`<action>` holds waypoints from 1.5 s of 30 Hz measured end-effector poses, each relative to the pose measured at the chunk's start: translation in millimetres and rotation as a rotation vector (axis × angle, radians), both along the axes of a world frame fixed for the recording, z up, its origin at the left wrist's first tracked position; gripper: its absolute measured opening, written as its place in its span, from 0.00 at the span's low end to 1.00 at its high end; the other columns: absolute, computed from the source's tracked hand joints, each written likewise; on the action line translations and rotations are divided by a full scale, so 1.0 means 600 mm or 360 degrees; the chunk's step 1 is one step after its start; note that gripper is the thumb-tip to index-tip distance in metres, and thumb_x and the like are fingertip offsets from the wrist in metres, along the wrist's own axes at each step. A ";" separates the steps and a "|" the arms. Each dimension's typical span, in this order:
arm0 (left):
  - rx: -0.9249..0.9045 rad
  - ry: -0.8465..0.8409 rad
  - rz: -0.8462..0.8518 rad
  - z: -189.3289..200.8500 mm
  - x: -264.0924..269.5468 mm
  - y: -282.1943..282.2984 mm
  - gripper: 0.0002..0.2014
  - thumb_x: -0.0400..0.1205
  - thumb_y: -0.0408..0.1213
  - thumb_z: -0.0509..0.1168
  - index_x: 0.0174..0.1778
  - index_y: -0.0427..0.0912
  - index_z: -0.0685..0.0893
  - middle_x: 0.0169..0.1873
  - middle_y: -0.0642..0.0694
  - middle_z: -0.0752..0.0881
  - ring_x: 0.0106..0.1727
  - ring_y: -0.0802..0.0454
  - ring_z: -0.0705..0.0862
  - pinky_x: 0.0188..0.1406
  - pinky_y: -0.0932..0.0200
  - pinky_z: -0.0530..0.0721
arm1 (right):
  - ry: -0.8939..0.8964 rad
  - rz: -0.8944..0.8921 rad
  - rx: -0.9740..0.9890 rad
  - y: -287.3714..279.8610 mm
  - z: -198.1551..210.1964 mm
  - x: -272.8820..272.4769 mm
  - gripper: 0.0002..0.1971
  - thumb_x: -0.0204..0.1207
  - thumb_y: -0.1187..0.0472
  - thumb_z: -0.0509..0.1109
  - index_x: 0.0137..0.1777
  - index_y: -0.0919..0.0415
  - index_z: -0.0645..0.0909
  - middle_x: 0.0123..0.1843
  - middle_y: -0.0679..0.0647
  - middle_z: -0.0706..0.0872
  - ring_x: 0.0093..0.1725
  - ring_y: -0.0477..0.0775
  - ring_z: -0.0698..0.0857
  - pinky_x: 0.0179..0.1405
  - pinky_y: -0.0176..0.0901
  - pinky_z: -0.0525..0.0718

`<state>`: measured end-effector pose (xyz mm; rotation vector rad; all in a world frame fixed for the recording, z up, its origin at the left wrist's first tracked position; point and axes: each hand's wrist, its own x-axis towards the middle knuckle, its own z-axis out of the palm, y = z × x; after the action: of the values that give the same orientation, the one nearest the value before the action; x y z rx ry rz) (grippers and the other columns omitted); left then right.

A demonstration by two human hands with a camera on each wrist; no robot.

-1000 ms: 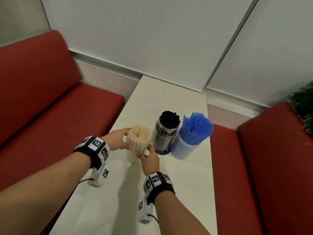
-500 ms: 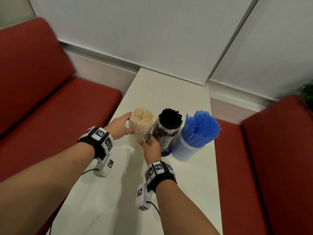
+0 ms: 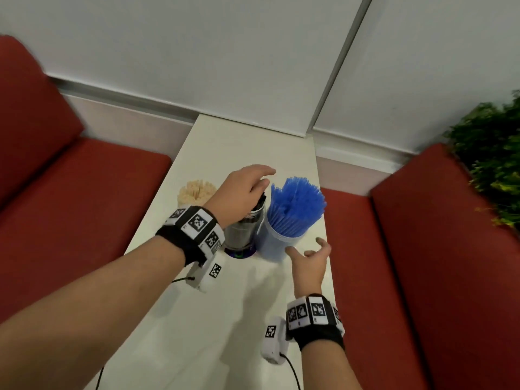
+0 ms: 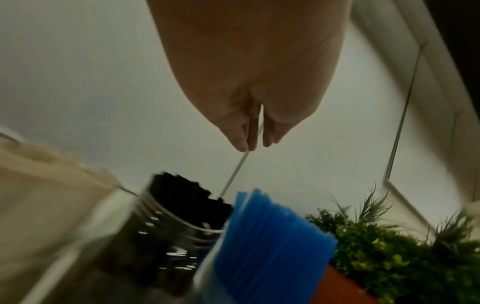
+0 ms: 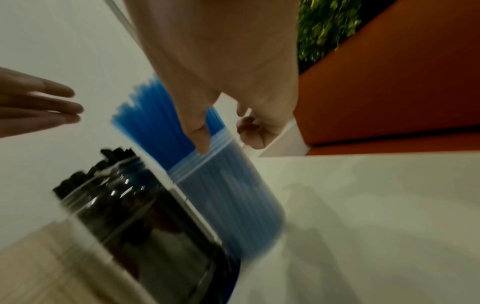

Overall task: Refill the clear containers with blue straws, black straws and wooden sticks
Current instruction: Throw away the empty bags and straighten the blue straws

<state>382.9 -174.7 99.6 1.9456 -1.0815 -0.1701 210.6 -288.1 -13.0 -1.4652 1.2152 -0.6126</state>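
1. Reaching in with both hands — the left hand [image 3: 242, 190] hovers over the black straws [image 4: 187, 197], fingers out straight and together, nothing held.
2. Right hand [image 3: 308, 261] comes in low on the bench [image 3: 225, 319], thumb and fingers spread in a loose cup just beside the blue jar [image 3: 277, 244]. The grip is open; the right wrist view puts the thumb at the jar's rim, though blur hides whether it touches.
3. Three containers stand in a row across the bench: wooden sticks [image 3: 197, 190] on the left, the black jar [image 3: 243, 229] in the middle, blue straws [image 3: 295, 204] on the right. The black and blue jars look to be touching. All three look full, so this reads as final tidying, not filling.
4. Blue straws fan out wide above the rim — that is the loose end here. My call: the right hand steadies the jar low on its wall while the left gathers or pats the tops level.
5. To do it well, hold the jar near its base, not the rim, so it does not tip toward the bench edge, which is close on that side.
6. Press the straw tops gently and straight down; a sideways shove could knock the black jar or spill straws.
7. Red seats [image 3: 70, 206] flank the bench, a plant [image 3: 489, 153] sits off to the right.
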 end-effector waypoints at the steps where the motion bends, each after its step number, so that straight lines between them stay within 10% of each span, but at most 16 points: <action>1: -0.0006 0.0091 0.0009 0.006 -0.001 -0.024 0.17 0.88 0.40 0.58 0.74 0.49 0.79 0.72 0.53 0.79 0.73 0.55 0.76 0.72 0.65 0.67 | -0.0077 0.0096 -0.0053 -0.017 0.012 0.004 0.49 0.68 0.61 0.86 0.84 0.53 0.60 0.65 0.55 0.77 0.60 0.52 0.82 0.57 0.44 0.80; 4: 0.0126 0.0219 0.0018 0.009 -0.001 -0.078 0.21 0.89 0.45 0.57 0.79 0.46 0.73 0.76 0.50 0.75 0.77 0.53 0.72 0.73 0.62 0.64 | -0.0332 0.0465 -0.0181 -0.050 0.039 0.035 0.62 0.58 0.59 0.91 0.86 0.43 0.52 0.77 0.44 0.68 0.68 0.30 0.77 0.63 0.30 0.79; 9: 0.0525 -0.0016 -0.0178 -0.015 -0.020 -0.137 0.32 0.86 0.53 0.60 0.82 0.40 0.65 0.76 0.42 0.74 0.75 0.45 0.74 0.74 0.54 0.68 | -0.0458 0.0655 -0.0116 -0.065 0.032 0.081 0.68 0.57 0.67 0.91 0.88 0.46 0.46 0.81 0.54 0.72 0.76 0.53 0.79 0.75 0.63 0.81; 15: 0.0662 -0.0336 -0.0010 -0.040 -0.034 -0.169 0.37 0.78 0.67 0.60 0.80 0.53 0.66 0.78 0.47 0.68 0.76 0.41 0.67 0.76 0.37 0.65 | -0.0605 0.0528 -0.0087 -0.068 0.003 0.086 0.66 0.59 0.74 0.89 0.88 0.45 0.48 0.80 0.55 0.71 0.76 0.54 0.80 0.74 0.64 0.82; 19: 0.0430 0.0013 0.0108 -0.050 -0.034 -0.173 0.46 0.73 0.70 0.66 0.83 0.51 0.62 0.85 0.43 0.53 0.82 0.40 0.58 0.79 0.44 0.65 | -0.0378 0.0443 -0.0228 -0.084 -0.002 0.073 0.71 0.49 0.54 0.94 0.89 0.50 0.52 0.82 0.50 0.63 0.79 0.51 0.71 0.79 0.58 0.77; 25: 0.0079 0.0547 0.0399 -0.042 -0.025 -0.183 0.28 0.78 0.62 0.66 0.69 0.48 0.82 0.61 0.48 0.86 0.62 0.50 0.84 0.63 0.54 0.82 | -0.0531 0.0607 -0.0089 -0.088 -0.002 0.071 0.69 0.51 0.56 0.93 0.87 0.39 0.51 0.81 0.51 0.73 0.77 0.54 0.78 0.73 0.65 0.82; 28: -0.0019 0.0800 0.0438 -0.043 -0.010 -0.183 0.15 0.82 0.52 0.65 0.58 0.49 0.88 0.55 0.52 0.88 0.60 0.51 0.84 0.60 0.56 0.81 | -0.0512 0.0618 -0.0096 -0.090 -0.004 0.070 0.67 0.53 0.59 0.93 0.85 0.33 0.51 0.78 0.45 0.75 0.72 0.41 0.81 0.72 0.57 0.84; 31: 0.0039 0.1025 0.0271 -0.045 -0.009 -0.184 0.26 0.81 0.51 0.67 0.75 0.50 0.75 0.68 0.49 0.80 0.69 0.48 0.78 0.71 0.50 0.77 | -0.0509 0.0662 -0.0070 -0.094 -0.003 0.071 0.68 0.54 0.60 0.93 0.85 0.32 0.49 0.78 0.44 0.75 0.72 0.41 0.81 0.73 0.55 0.83; 37: 0.0100 0.0807 0.0290 -0.066 -0.044 -0.195 0.25 0.75 0.60 0.71 0.65 0.54 0.76 0.56 0.51 0.84 0.56 0.52 0.84 0.59 0.55 0.83 | -0.0595 0.0541 -0.0043 -0.082 0.004 0.090 0.58 0.54 0.67 0.89 0.81 0.44 0.61 0.70 0.53 0.82 0.63 0.48 0.88 0.52 0.36 0.89; 42: -0.0035 0.0503 0.0338 -0.034 -0.042 -0.199 0.11 0.82 0.41 0.69 0.57 0.43 0.79 0.53 0.44 0.83 0.52 0.49 0.81 0.56 0.54 0.82 | -0.0566 0.0449 -0.0109 -0.094 0.023 0.077 0.43 0.58 0.69 0.87 0.71 0.47 0.71 0.62 0.53 0.87 0.59 0.57 0.90 0.50 0.51 0.93; 45: -0.0164 0.0299 0.0455 -0.015 -0.032 -0.191 0.08 0.84 0.31 0.62 0.58 0.43 0.80 0.54 0.41 0.80 0.49 0.50 0.79 0.52 0.59 0.79 | -0.0564 0.0353 -0.0295 -0.101 0.038 0.060 0.43 0.63 0.63 0.87 0.74 0.36 0.69 0.66 0.42 0.84 0.64 0.43 0.86 0.56 0.34 0.87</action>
<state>363.8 -289.2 90.9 1.9246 -0.6695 -0.1337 246.4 -348.6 10.1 -1.5403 0.7257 -0.8083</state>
